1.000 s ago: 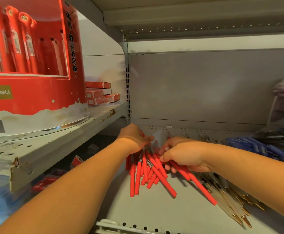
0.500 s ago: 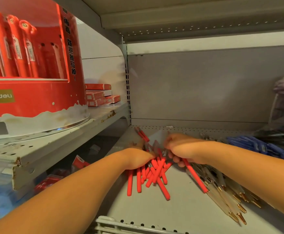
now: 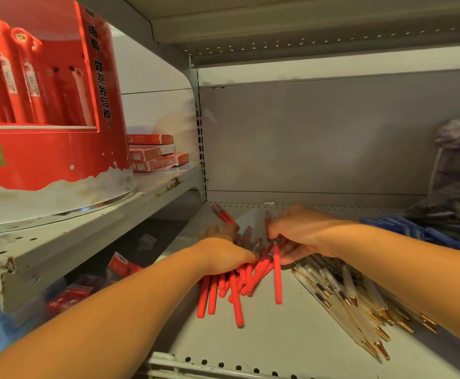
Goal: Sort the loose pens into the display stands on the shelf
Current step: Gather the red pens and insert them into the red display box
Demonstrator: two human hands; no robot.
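Observation:
A pile of loose red pens (image 3: 234, 289) lies on the grey lower shelf (image 3: 291, 337). My left hand (image 3: 224, 255) rests on top of the pile with its fingers closed around several pens. My right hand (image 3: 299, 233) is beside it, pinching one red pen (image 3: 277, 274) that hangs down over the shelf. More red pens (image 3: 223, 214) stick out behind my left hand. A round red display stand (image 3: 51, 160) with red pens standing in its slots sits on the upper shelf at the left.
Clear pens with gold tips (image 3: 360, 310) lie in a heap at the right. Blue pens (image 3: 414, 231) are piled at the far right. Red boxes (image 3: 152, 157) are stacked behind the display stand. The upper shelf edge (image 3: 73, 255) juts out at the left.
My left hand has slid back toward me over the red pile and gathered the pens closer. My right hand has swung its single red pen from slanting to nearly straight down.

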